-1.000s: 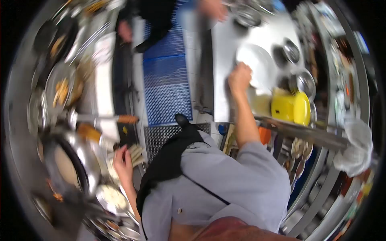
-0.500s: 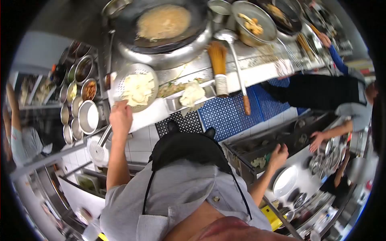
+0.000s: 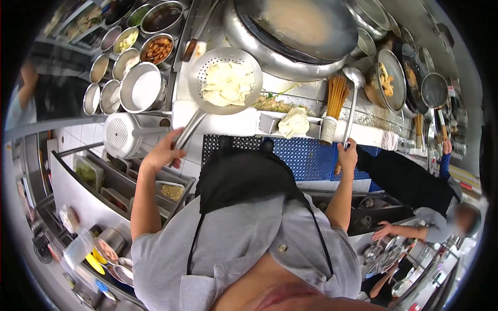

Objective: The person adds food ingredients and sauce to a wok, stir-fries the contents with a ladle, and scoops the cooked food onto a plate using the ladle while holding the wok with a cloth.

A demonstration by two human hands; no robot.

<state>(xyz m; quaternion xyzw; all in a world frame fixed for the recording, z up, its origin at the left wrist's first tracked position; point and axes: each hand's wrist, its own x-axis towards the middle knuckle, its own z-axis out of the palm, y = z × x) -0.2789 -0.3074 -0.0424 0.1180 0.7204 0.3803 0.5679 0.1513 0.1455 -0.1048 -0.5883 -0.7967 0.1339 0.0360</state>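
My left hand is at the metal handle of a perforated strainer, its fingers loosely curled round the handle's end. Pale, flat slices fill the strainer, which rests on the counter's edge. My right hand grips a long-handled ladle near its wooden end; the ladle's bowl points away from me, towards the stove. Between the hands, a bamboo wok brush stands beside a crumpled pale cloth on a metal holder. Steam blurs the wok and its cloudy liquid.
Several metal bowls, among them one of brown chunks and a white-filled pot, stand at left. A white perforated basket hangs below. At right are a pan with yellow pieces and a co-worker in a black apron.
My left hand has moved from the slices in the strainer to its handle. My right hand has come forward from the right side and taken the ladle. The view has shifted; steam now shows over the wok.
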